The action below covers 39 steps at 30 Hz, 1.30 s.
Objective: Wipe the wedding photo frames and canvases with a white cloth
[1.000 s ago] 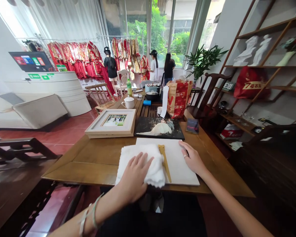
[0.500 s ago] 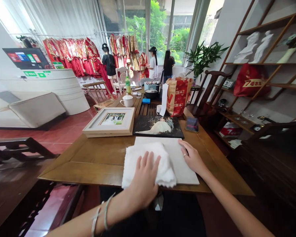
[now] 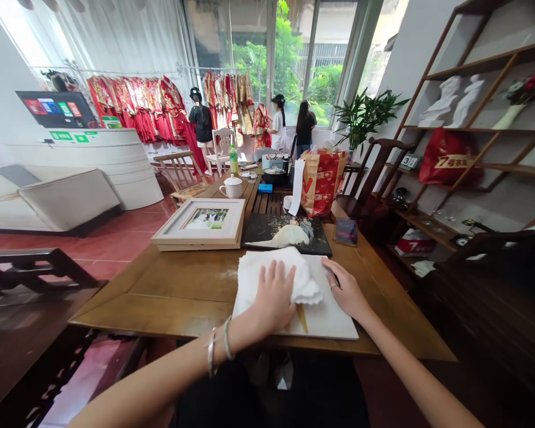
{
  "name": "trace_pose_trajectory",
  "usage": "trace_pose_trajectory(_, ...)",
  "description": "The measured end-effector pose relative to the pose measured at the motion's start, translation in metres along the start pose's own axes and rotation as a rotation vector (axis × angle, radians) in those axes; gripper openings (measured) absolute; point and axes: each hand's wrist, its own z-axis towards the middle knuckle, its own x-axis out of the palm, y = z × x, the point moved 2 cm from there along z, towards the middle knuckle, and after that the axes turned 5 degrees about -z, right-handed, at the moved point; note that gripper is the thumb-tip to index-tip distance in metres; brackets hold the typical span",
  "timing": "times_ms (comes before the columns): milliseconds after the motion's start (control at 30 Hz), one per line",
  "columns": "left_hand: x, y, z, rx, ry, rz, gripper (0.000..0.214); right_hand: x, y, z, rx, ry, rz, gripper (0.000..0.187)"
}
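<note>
A brown wooden table (image 3: 160, 291) held a white board (image 3: 336, 315) at its near edge. Behind that lay a dark picture (image 3: 276, 236), with stacked frames (image 3: 200, 226) to its left and a lidded cup (image 3: 233, 187) farther back.

We have a wide pass over the bare counter (image 3: 169, 300) at the lower left of the frame, until the stacked frames (image 3: 166, 236) block it higher up. Mid-frame, the dark picture panel (image 3: 255, 226) bars the white board's (image 3: 339, 324) far edge, while our left grip (image 3: 273, 300) and the white towel (image 3: 303, 279) cover its left part. Right of our right grip (image 3: 345, 291), open wood leaves room, though our forearm (image 3: 403, 359) crosses its near end.
</note>
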Motion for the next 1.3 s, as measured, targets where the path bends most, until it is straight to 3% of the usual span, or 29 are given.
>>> trace_pose_trajectory(133, 0.001, -0.008, 0.034, -0.067, -0.060, 0.067, 0.070, 0.000, 0.000, 0.000, 0.002, 0.001, 0.005, 0.037)
trace_pose_trajectory(267, 0.004, -0.020, 0.040, -0.039, -0.061, 0.097, 0.073, 0.000, 0.000, 0.001, -0.002, 0.000, 0.016, 0.038)
trace_pose_trajectory(367, 0.006, -0.033, 0.025, 0.080, -0.036, 0.119, 0.070, -0.001, 0.000, 0.001, -0.011, 0.006, 0.052, 0.039)
trace_pose_trajectory(500, 0.006, -0.056, -0.018, 0.260, -0.027, 0.071, 0.072, -0.001, -0.004, 0.000, -0.025, 0.004, 0.113, 0.040)
trace_pose_trajectory(600, 0.002, -0.065, -0.044, 0.315, 0.011, 0.010, 0.073, 0.000, -0.008, 0.000, -0.002, -0.016, 0.129, 0.037)
trace_pose_trajectory(667, -0.002, -0.065, -0.048, 0.318, 0.046, -0.018, 0.072, 0.001, -0.010, 0.000, 0.013, -0.023, 0.136, 0.037)
trace_pose_trajectory(767, -0.004, -0.056, -0.029, 0.272, 0.052, -0.004, 0.070, 0.002, -0.010, 0.001, 0.016, -0.027, 0.171, 0.037)
trace_pose_trajectory(900, -0.001, -0.045, 0.014, 0.178, 0.002, 0.070, 0.069, 0.001, -0.009, 0.002, 0.007, -0.030, 0.239, 0.039)
trace_pose_trajectory(1033, 0.004, -0.048, 0.044, 0.164, -0.009, 0.082, 0.068, 0.001, -0.014, 0.003, 0.072, -0.084, 0.307, 0.040)
trace_pose_trajectory(1167, 0.007, -0.054, 0.048, 0.161, -0.006, 0.086, 0.069, -0.001, -0.019, 0.002, 0.156, -0.129, 0.341, 0.040)
trace_pose_trajectory(1300, 0.008, -0.059, 0.023, 0.200, 0.004, 0.088, 0.073, -0.005, -0.016, 0.001, 0.185, -0.115, 0.312, 0.037)
